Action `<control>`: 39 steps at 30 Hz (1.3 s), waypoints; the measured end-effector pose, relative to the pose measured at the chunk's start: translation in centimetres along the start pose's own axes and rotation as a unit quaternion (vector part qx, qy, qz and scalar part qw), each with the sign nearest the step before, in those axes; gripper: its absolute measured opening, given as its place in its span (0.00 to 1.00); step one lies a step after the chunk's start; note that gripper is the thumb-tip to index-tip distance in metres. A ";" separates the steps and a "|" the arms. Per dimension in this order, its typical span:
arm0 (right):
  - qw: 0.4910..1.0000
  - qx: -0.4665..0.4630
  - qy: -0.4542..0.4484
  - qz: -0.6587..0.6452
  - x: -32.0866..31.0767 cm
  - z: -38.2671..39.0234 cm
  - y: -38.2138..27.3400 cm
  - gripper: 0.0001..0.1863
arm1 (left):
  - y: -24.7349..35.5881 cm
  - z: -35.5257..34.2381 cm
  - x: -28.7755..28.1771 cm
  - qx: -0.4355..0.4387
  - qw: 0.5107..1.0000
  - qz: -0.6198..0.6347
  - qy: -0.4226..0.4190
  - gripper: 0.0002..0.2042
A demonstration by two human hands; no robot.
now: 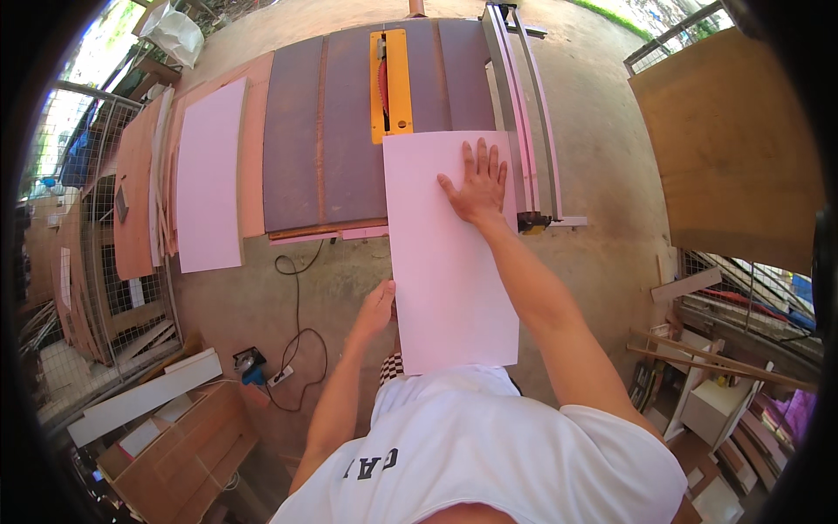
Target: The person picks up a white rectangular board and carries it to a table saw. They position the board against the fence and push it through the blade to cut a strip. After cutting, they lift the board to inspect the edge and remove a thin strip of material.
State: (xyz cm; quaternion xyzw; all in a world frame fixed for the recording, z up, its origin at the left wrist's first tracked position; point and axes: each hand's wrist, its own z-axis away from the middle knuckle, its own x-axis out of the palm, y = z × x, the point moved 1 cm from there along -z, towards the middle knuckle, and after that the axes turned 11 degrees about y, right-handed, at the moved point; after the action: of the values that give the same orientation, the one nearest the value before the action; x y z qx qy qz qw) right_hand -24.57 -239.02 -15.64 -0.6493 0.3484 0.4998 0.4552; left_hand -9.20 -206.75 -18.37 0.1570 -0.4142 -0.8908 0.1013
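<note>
A long white board (449, 279) lies with its far end on a table saw (353, 122) and its near end against my shirt. My left hand (377, 306) is closed on the board's left edge, with its fingers partly hidden beneath. Flat on the far part of the board rests my right hand (478, 188), its fingers spread. Just beyond the board's far left corner is the saw's yellow insert plate (400, 87), with a red blade (382, 87) in its slot. A metal rip fence (513, 113) runs along the board's right side, close to it.
Another white panel (209, 175) lies on brown sheets left of the saw. A black cable (298, 332) runs across the floor to a power tool (250, 360). Scrap boards (157, 419) lie at lower left. A large brown sheet (729, 157) stands at right, above stacked offcuts (716, 402).
</note>
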 end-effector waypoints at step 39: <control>0.998 0.029 0.061 0.009 0.8 -0.5 -0.1 0.44 | -1.5 -28.2 -10.5 -0.141 0.628 0.731 0.226 0.24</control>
State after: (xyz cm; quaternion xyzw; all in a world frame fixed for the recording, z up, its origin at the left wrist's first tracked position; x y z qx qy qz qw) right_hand -24.07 -239.42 -16.34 -0.6618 0.3955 0.4533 0.4472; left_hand 10.73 -222.47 -34.57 -0.0176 -0.2268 -0.5083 0.8306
